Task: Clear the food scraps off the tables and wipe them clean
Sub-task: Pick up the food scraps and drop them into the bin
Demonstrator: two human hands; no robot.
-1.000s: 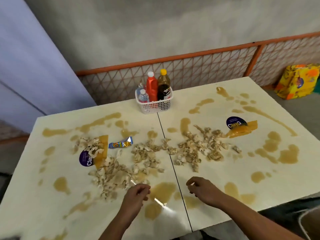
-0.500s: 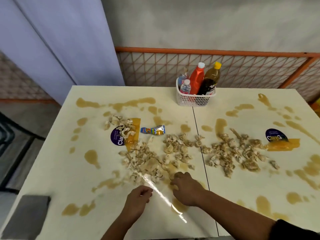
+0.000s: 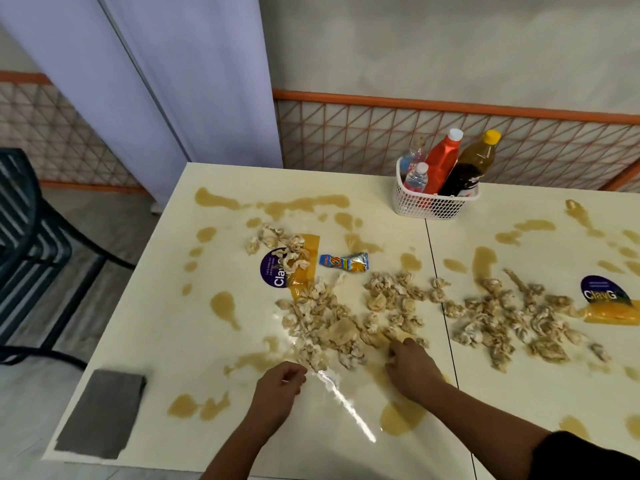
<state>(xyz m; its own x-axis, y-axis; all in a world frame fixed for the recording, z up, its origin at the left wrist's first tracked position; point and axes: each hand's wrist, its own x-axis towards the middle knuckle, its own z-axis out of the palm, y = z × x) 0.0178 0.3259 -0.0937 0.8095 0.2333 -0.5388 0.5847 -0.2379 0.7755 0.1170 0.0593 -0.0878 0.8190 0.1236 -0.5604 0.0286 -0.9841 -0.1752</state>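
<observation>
The round purple sticker (image 3: 602,289) on the right table (image 3: 519,393) reads "ClavG" in white letters. A similar sticker (image 3: 273,271) on the left table (image 3: 166,341), at 9 o'clock from the snack wrapper (image 3: 344,262), shows "Clav" turned sideways; scraps (image 3: 294,251) cover the rest. The wrapper's print is too blurred to read.

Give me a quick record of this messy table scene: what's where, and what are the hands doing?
Tables: two cream tables pushed together, streaked with brown spills
Scraps: food scraps heaped across both
Left hand: left hand, fingers curled beside the pile; grip unclear
Right hand: right hand, fingertips at the scraps
Cloth: grey cloth, near left corner
Basket: white basket of bottles, far edge
</observation>
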